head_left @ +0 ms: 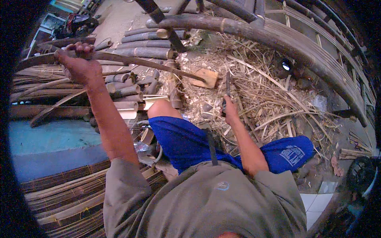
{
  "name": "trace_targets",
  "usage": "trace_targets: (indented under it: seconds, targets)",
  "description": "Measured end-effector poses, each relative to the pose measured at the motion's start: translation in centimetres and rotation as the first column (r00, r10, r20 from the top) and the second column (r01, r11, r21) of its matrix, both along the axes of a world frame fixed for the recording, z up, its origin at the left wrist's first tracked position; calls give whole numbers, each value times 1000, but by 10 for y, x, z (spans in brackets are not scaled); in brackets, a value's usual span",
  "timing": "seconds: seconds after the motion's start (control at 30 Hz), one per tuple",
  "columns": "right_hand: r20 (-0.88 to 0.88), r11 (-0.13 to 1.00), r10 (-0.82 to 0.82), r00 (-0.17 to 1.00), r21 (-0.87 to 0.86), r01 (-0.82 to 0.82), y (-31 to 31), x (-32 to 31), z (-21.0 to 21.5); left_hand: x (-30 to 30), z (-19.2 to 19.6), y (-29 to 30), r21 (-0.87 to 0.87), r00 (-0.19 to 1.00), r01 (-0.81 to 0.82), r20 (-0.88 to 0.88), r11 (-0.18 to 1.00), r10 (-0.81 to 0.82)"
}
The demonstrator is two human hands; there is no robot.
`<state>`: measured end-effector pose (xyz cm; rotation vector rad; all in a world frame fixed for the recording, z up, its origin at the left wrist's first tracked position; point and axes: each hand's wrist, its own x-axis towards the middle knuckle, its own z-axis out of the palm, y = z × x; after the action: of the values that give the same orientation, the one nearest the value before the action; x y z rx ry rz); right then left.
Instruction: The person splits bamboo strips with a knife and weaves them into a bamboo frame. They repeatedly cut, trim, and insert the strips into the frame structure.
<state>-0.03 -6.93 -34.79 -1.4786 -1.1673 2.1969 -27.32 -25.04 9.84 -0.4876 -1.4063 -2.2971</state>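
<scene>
My left hand [81, 65], raised at the left, is closed round a long split bamboo strip [147, 63]. The strip slants down to the right, and its far end meets a pale wooden block [210, 76] on the ground. On the other side of the block, my right hand [230, 110] grips the dark handle of a large knife [228, 82]. Its narrow blade points away from me, apart from the strip. Shavings [254, 87] lie thickly around the block and the knife.
Cut bamboo poles [147, 45] are stacked beyond my left arm. A thick bamboo rail [254, 33] curves across the far right. Bundled bamboo strips [71, 198] lie at the near left beside a blue ledge [59, 137]. Loose strips [281, 117] cross the shavings.
</scene>
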Motion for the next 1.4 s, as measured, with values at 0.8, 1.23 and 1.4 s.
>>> trace_targets:
  seconds: [0.8,1.23,1.4]
  targets:
    - [-364,450,595,717,890,78,-81,-22,327,102,-13,35,-58,981,46,-185,997,-56]
    - [-7,295,544,839,938,-183,-78,-57,283,121,-9,48,-76,982,-170,-94,983,163]
    - [29,290,578,815,927,-238,-85,-55,267,119,-10,39,-74,984,-159,-88,984,152]
